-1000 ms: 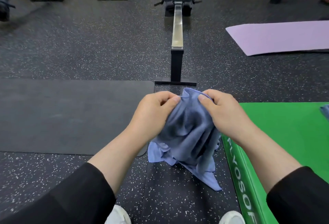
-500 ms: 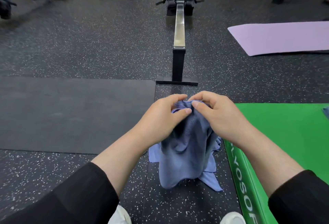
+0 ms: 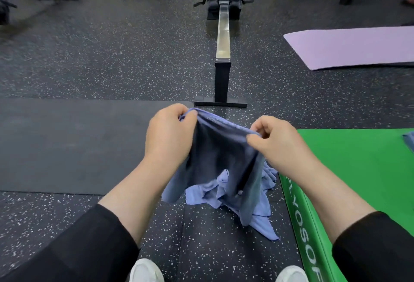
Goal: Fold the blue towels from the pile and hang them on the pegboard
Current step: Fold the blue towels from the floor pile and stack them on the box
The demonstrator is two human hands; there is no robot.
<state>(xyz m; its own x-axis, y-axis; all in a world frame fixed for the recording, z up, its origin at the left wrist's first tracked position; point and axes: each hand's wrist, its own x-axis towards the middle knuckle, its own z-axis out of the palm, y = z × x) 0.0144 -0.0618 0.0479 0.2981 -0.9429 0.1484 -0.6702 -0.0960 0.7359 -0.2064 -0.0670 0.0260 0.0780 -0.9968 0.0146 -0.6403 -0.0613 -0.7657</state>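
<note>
A blue towel (image 3: pixel 221 154) hangs between my two hands above the floor, its top edge stretched. My left hand (image 3: pixel 169 135) pinches the towel's upper left corner. My right hand (image 3: pixel 273 140) grips the upper right part of the same edge. Below it, a crumpled pile of lighter blue towels (image 3: pixel 257 214) lies on the speckled black floor beside the green mat. Another bit of blue towel (image 3: pixel 408 139) shows at the right edge on the green mat. No pegboard is in view.
A green padded mat (image 3: pixel 358 169) lies to the right, a black mat (image 3: pixel 67 142) to the left. A rowing machine (image 3: pixel 223 42) stretches ahead. A purple mat (image 3: pixel 354 46) lies at far right. Metal frames stand along the back wall. My white shoes (image 3: pixel 145 270) show below.
My hands, close together at the towel's top half a second ago, have moved apart, spreading the top edge. The towel is lifted a little higher above the pile.
</note>
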